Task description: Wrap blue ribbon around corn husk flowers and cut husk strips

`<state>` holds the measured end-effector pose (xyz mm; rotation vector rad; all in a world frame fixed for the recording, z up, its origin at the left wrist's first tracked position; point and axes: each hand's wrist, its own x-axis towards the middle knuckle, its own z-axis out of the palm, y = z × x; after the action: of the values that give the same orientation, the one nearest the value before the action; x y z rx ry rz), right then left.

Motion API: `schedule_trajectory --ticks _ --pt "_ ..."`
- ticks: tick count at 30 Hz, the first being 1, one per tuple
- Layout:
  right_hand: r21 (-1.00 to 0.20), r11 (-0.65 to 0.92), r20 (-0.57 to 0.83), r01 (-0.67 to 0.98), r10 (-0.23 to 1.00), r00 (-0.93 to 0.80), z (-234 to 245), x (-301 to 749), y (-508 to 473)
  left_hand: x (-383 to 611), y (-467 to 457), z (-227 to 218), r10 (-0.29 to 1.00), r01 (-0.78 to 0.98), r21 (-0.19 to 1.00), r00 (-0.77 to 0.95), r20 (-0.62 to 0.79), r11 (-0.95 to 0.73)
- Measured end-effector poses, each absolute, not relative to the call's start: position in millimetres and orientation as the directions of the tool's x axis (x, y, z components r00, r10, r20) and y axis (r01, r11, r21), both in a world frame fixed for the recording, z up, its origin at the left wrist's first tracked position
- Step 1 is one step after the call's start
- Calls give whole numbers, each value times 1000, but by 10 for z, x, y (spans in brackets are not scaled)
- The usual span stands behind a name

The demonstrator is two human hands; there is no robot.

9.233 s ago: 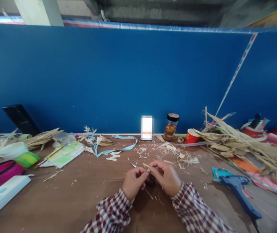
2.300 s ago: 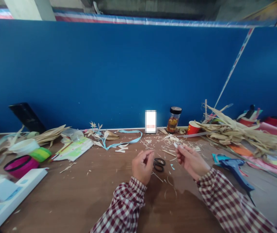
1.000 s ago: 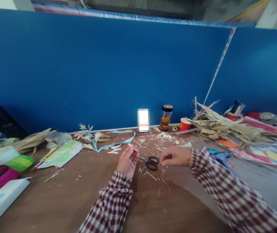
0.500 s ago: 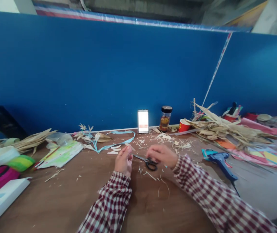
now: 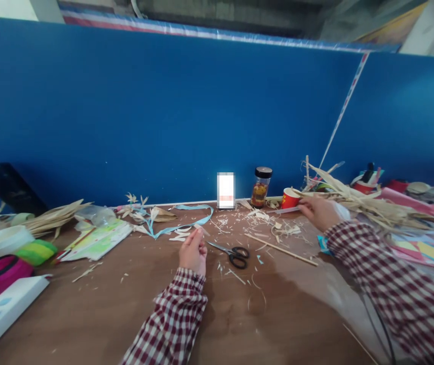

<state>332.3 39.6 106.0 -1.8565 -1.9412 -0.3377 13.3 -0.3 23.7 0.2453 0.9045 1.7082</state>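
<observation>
My left hand (image 5: 193, 252) is raised over the table, thumb and fingertips pinched on a small pale strip (image 5: 205, 232). Just right of it, black-handled scissors (image 5: 235, 254) lie on the wood with their blades slightly apart, pointing toward that hand. My right hand (image 5: 318, 213) reaches far to the right, beside the heap of dried husks (image 5: 376, 210). Its fingertips are closed at the end of a translucent stick (image 5: 289, 210) in front of a red paper cup (image 5: 289, 198). A thin wooden stick (image 5: 282, 249) lies between the hands.
Pale scraps (image 5: 222, 223) litter the middle. A black-lidded jar (image 5: 261, 187) stands by the blue partition (image 5: 201, 111). Blue ribbon (image 5: 197, 222) and a painted sheet (image 5: 101, 238) are left. A white box (image 5: 11, 314) and pink pouch (image 5: 4, 276) sit at the near left.
My right hand has moved right and away from the scissors to the translucent stick, uncovering the wooden stick; its sleeve now hides the blue glue gun. My left hand keeps its pinch.
</observation>
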Motion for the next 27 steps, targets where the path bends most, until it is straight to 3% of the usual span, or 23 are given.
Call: schedule_trajectory --ticks 4,6,9,15,18,20,23,27 --pt "-285 463 357 839 864 -355 987 2594 237 159 -6 205 899 -692 719 -351 -261 -62" --pt "-210 591 304 779 797 -523 882 2277 162 175 -7 184 892 -678 733 -360 -274 -49" --pt "-118 585 97 803 811 -577 670 1986 83 202 -11 160 897 -662 749 -338 -285 -11" --pt "-128 500 24 856 865 -502 392 1868 68 239 -34 155 933 -641 767 -260 -250 27" --pt "-248 455 117 855 891 -439 389 1857 85 257 -55 163 939 -646 762 -226 -259 55" --pt "-423 439 212 793 898 -385 423 1835 90 279 -70 158 945 -635 769 -203 -256 72" --pt "-695 448 289 563 890 -352 495 1781 91 321 -91 126 974 -564 821 -125 -191 89" --pt "-817 424 256 391 874 -413 561 1729 92 355 -114 62 997 -402 913 4 -76 71"
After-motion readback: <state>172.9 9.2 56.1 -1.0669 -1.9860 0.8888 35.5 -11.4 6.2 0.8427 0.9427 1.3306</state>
